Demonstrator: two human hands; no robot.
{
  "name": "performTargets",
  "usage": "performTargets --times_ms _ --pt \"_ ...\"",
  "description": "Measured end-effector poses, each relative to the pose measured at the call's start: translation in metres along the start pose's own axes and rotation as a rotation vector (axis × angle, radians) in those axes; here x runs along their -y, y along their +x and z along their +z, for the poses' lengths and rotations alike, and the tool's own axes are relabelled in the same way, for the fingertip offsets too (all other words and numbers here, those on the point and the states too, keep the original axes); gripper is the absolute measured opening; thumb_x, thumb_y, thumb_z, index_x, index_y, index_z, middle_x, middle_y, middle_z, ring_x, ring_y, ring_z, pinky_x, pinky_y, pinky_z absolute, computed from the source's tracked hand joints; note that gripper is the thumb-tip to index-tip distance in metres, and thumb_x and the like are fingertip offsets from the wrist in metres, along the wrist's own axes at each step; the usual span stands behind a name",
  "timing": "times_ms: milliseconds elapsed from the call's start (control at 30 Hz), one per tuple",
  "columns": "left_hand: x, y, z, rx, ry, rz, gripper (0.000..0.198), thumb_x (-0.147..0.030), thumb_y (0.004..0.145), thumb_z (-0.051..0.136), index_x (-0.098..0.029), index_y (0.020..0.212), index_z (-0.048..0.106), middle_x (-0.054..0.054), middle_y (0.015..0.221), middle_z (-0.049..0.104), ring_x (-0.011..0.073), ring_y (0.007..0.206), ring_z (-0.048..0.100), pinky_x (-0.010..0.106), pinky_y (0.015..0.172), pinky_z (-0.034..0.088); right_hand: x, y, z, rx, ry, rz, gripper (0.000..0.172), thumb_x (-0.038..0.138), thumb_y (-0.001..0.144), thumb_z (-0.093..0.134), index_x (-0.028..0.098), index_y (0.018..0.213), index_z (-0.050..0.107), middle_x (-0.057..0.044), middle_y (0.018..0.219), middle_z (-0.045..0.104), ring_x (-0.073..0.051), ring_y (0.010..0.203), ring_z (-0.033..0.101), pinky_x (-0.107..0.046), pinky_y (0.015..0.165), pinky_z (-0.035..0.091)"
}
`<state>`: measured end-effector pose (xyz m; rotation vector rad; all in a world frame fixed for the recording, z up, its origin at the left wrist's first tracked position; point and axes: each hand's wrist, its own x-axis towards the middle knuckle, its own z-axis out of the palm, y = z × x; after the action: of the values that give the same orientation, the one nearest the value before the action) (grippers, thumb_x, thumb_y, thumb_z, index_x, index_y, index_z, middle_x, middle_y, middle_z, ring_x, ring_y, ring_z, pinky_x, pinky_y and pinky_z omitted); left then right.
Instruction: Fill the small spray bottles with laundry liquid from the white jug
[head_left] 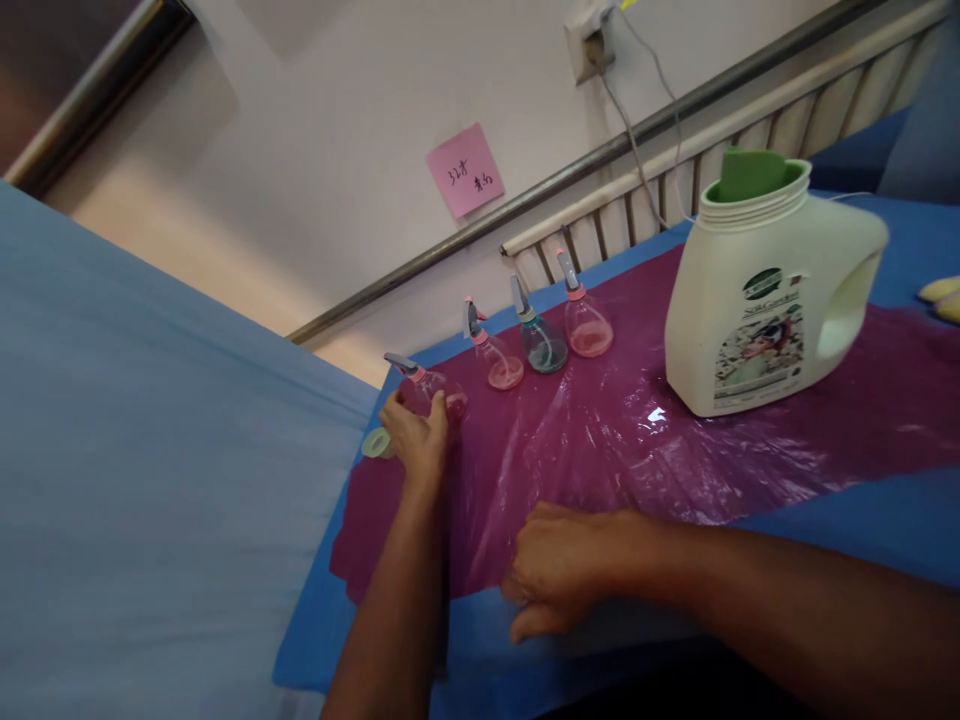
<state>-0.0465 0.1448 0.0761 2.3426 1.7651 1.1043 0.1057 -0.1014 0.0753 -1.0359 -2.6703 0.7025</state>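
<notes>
My left hand [418,432] is closed around the lower body of a clear spray bottle [435,385] with a pink collar and grey trigger, at the left end of the row. The bottle stands on purple plastic sheeting, and my fingers partly hide it. A pale green ring-shaped cap [376,443] lies just left of that hand. Near the front edge of the table, my right hand [555,560] has its fingers curled in and its thumb apart, with nothing visible in it. Further back stand a pink-collared spray bottle [504,372], a teal spray bottle [546,350] and another pink-collared spray bottle [589,328].
A large cream jug [739,330] with a green scoop [750,175] in its mouth stands on the right of the purple sheet [510,470]. Yellow objects [941,292] lie at the far right. Behind are a radiator [637,210], a pipe and hanging cables. A blue curtain [150,480] borders the left.
</notes>
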Motion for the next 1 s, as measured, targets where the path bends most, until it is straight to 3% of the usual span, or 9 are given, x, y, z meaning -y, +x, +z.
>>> performTargets --times_ms 67,167,267,400,567,733,900,1000 --pt "-0.009 -0.010 0.002 -0.064 -0.075 0.078 0.064 -0.049 0.101 0.076 -0.017 0.150 0.052 0.019 0.147 0.063 0.0352 0.137 0.065 0.052 0.122 0.052 0.000 0.001 0.001 0.011 -0.001 0.003 0.043 0.061 0.111 0.065 0.026 0.115 0.089 -0.002 0.091 0.087 -0.022 0.073 0.072 -0.036 0.065 0.032" --pt "-0.032 -0.016 0.018 0.113 -0.204 0.175 0.069 -0.050 0.098 0.081 -0.017 0.152 0.054 0.019 0.145 0.066 0.0324 0.125 0.072 0.048 0.112 0.059 0.001 0.000 0.002 0.012 -0.015 0.015 0.043 0.061 0.111 0.067 0.025 0.119 0.088 -0.003 0.095 0.088 -0.022 0.078 0.075 -0.036 0.065 0.032" --pt "-0.057 -0.008 0.043 0.256 -0.261 0.101 0.086 -0.049 0.097 0.086 -0.013 0.163 0.045 0.026 0.158 0.062 0.0366 0.138 0.069 0.051 0.119 0.056 0.001 -0.001 0.005 -0.002 -0.023 0.011 0.041 0.059 0.111 0.068 0.025 0.120 0.088 -0.003 0.098 0.089 -0.023 0.080 0.076 -0.037 0.065 0.031" --pt "-0.083 0.009 0.074 0.285 -0.274 -0.016 0.098 -0.045 0.089 0.096 -0.012 0.165 0.044 0.029 0.168 0.055 0.0412 0.158 0.056 0.052 0.131 0.046 0.001 0.001 0.006 0.000 -0.033 0.007 0.040 0.059 0.111 0.068 0.026 0.119 0.089 -0.002 0.100 0.089 -0.022 0.079 0.074 -0.037 0.063 0.030" --pt "-0.097 0.015 0.091 0.272 -0.282 -0.059 0.085 -0.043 0.087 0.097 -0.012 0.153 0.054 0.028 0.157 0.065 0.0437 0.150 0.064 0.057 0.128 0.049 0.002 0.005 0.006 0.045 -0.068 0.036 0.043 0.062 0.111 0.064 0.026 0.118 0.087 0.000 0.098 0.089 -0.021 0.073 0.070 -0.038 0.060 0.029" --pt "-0.095 0.004 0.070 0.243 -0.328 -0.059 0.074 -0.039 0.089 0.094 -0.017 0.149 0.056 0.021 0.153 0.069 0.0379 0.144 0.068 0.053 0.125 0.052 -0.001 0.006 0.009 -0.011 -0.076 0.001 0.038 0.061 0.109 0.068 0.027 0.112 0.087 0.003 0.093 0.087 -0.019 0.068 0.066 -0.037 0.058 0.028" --pt "-0.088 -0.031 0.016 0.243 -0.462 0.024 0.080 -0.040 0.084 0.098 -0.019 0.149 0.057 0.018 0.147 0.073 0.0361 0.136 0.073 0.055 0.121 0.055 -0.003 -0.001 0.009 -0.078 -0.094 -0.049 0.034 0.057 0.108 0.074 0.026 0.106 0.087 0.002 0.085 0.086 -0.018 0.063 0.065 -0.035 0.056 0.024" --pt "-0.091 -0.059 -0.011 0.315 -0.553 0.099 0.076 -0.039 0.083 0.097 -0.021 0.147 0.061 0.014 0.138 0.077 0.0335 0.128 0.076 0.053 0.117 0.059 -0.003 -0.001 0.017 -0.212 -0.138 -0.110 0.042 0.061 0.110 0.070 0.025 0.094 0.086 0.002 0.074 0.081 -0.017 0.057 0.062 -0.035 0.054 0.021"
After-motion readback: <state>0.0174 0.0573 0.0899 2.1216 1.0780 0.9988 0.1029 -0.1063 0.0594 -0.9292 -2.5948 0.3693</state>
